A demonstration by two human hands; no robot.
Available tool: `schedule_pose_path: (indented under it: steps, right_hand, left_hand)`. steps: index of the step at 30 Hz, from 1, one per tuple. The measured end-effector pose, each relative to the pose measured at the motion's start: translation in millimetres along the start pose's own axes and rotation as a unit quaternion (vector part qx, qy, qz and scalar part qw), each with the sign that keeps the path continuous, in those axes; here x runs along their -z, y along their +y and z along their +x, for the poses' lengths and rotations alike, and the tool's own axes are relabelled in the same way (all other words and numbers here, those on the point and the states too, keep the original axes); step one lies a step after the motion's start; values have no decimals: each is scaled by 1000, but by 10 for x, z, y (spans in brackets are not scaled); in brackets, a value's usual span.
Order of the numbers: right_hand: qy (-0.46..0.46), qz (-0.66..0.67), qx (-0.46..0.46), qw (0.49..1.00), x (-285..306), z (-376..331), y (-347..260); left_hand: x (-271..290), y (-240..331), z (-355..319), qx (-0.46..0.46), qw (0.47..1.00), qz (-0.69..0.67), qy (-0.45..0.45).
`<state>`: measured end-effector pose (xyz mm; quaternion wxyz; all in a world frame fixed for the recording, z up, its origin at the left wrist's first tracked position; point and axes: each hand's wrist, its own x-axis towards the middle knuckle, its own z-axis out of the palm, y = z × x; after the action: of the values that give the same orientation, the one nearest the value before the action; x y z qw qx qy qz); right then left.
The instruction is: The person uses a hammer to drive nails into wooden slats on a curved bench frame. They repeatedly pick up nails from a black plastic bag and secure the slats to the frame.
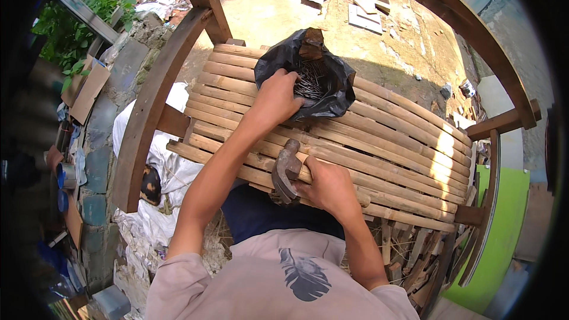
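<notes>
I took the slatted bamboo seat (379, 148) as my landmark. Nearly all of its curved slats already lay side by side across the wooden frame (145, 118), so I judged the decking mostly laid, with the nearest slats along the seat's front edge probably still to be fastened; I could not tell which slats already carried nails.

On the far half of the seat sat a black plastic bag (329, 77), open at the top, with a heap of dark nails (309, 80) showing inside. My left hand (274, 98) reached across the slats from the front edge, forearm stretched long, fingers curled down into the bag's mouth among the nails. Whether it had pinched one yet, I could not tell, since the fingertips were buried.

My right hand (329, 186) rested at the seat's front edge, wrist bent inward, fingers wrapped shut around the handle of a hammer (285, 169). The steel head lay against the nearest slats, pointing toward the bag.
</notes>
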<state>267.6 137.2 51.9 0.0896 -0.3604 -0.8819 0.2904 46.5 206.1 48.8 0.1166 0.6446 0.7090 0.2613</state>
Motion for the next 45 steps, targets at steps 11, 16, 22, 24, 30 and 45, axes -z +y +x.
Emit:
schedule_pose_path:
  steps: [11,16,22,24,30,45]
  right_hand:
    - [-5,37,-17,999,29,16,-6]
    - [-16,32,-12,999,19,27,12]
    - [-17,35,-7,999,22,24,37]
    - [-23,30,-9,999,26,27,36]
    - [-27,36,-14,999,34,23,22]
    - [-29,20,-31,999,35,28,-29]
  left_hand:
    - [48,-182,5,11,999,-12,30]
    - [0,-220,85,11,1000,9,25]
    - [-3,-84,140,44,999,20,21]
    - [-21,-87,138,48,998,27,20]
    - [-23,-170,73,6,999,-1,35]
    - [400,-114,-476,66,915,-395,57]
